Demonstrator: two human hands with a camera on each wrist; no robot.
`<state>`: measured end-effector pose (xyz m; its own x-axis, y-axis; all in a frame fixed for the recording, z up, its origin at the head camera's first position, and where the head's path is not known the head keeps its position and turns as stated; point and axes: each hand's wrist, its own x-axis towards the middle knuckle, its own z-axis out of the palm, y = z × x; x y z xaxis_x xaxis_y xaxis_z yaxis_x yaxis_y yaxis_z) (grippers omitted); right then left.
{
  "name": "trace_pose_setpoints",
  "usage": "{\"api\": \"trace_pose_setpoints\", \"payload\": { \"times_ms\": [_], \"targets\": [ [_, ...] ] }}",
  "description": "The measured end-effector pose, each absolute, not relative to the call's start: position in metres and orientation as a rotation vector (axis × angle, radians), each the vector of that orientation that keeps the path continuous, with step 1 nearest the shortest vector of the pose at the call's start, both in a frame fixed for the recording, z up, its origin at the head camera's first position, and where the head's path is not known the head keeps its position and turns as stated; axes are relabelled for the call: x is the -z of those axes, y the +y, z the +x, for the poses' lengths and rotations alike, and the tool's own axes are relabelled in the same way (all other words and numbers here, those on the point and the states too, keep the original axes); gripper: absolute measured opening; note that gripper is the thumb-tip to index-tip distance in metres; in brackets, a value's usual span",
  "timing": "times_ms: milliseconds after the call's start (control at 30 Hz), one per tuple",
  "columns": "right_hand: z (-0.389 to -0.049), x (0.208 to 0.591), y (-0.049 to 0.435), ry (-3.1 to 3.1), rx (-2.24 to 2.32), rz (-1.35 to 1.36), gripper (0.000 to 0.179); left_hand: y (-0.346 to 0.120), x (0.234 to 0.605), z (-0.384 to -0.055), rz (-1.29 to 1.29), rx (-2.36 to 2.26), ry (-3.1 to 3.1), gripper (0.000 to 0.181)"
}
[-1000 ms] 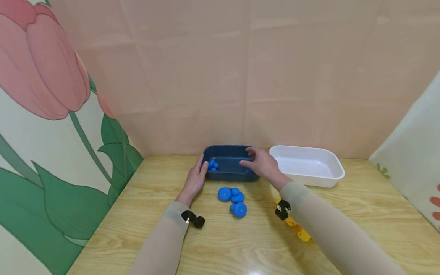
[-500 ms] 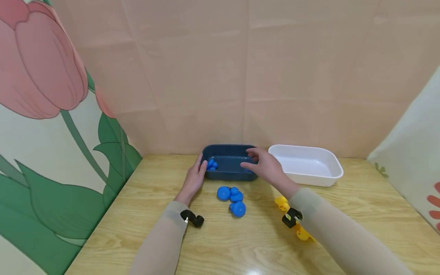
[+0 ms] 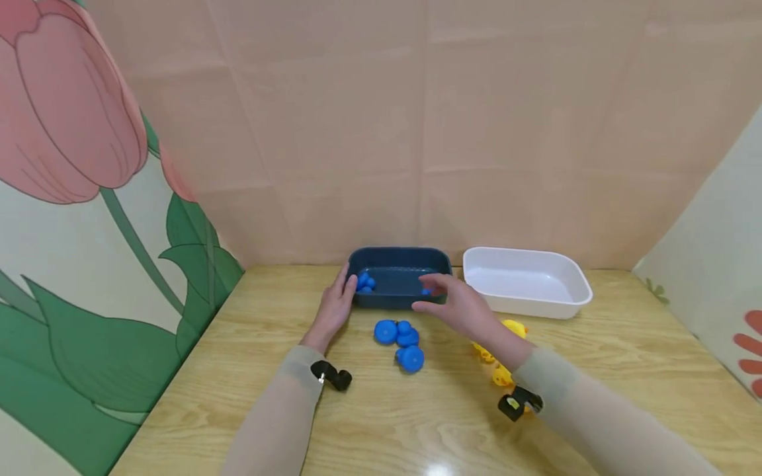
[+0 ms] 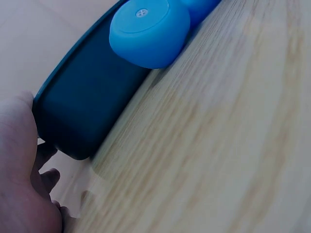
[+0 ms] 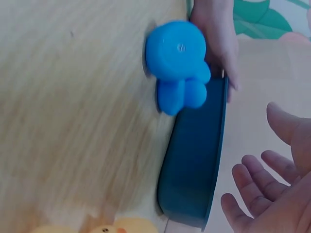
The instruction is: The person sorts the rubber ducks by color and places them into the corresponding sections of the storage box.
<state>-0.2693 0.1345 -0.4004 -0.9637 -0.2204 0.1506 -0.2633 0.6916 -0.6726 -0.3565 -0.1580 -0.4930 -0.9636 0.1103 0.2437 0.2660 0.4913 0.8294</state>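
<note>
My left hand [image 3: 335, 304] holds the left end of a dark blue tray [image 3: 393, 301], its thumb at the rim and its fingers along the outside. My right hand [image 3: 461, 307] hovers over the tray's front right corner, thumb and fingers spread apart with nothing between them. Blue rubber ducks [image 3: 366, 283] lie in the tray's left end, and part of another blue duck [image 3: 426, 291] shows beyond my right fingers. In front of the tray, several more blue ducks [image 3: 411, 358] lie tipped over on the table, flat round bases showing.
A white tray [image 3: 526, 304] stands to the right of the dark one. Several yellow rubber ducks [image 3: 503, 377] sit on the wooden table, partly hidden under my right forearm. A pink-beige cloth [image 3: 321, 132] hangs close behind both trays.
My right hand has drawn back from over the tray toward the front, uncovering a blue duck at the right end. My left hand stays at the tray's end.
</note>
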Motion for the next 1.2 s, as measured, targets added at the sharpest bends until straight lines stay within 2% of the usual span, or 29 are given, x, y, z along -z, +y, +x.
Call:
{"api": "trace_pose_setpoints", "payload": {
  "times_ms": [633, 1200],
  "targets": [
    [-0.234, 0.412, 0.133, -2.88, -1.269, 0.556, 0.052, -0.159, 0.491, -0.357, -0.351, 1.501, -2.564, 0.07],
    [-0.22, 0.431, 0.131, -2.903, -1.343, 0.71, 0.055, -0.162, 0.498, -0.363, -0.374, 1.49, -2.547, 0.069]
  ]
}}
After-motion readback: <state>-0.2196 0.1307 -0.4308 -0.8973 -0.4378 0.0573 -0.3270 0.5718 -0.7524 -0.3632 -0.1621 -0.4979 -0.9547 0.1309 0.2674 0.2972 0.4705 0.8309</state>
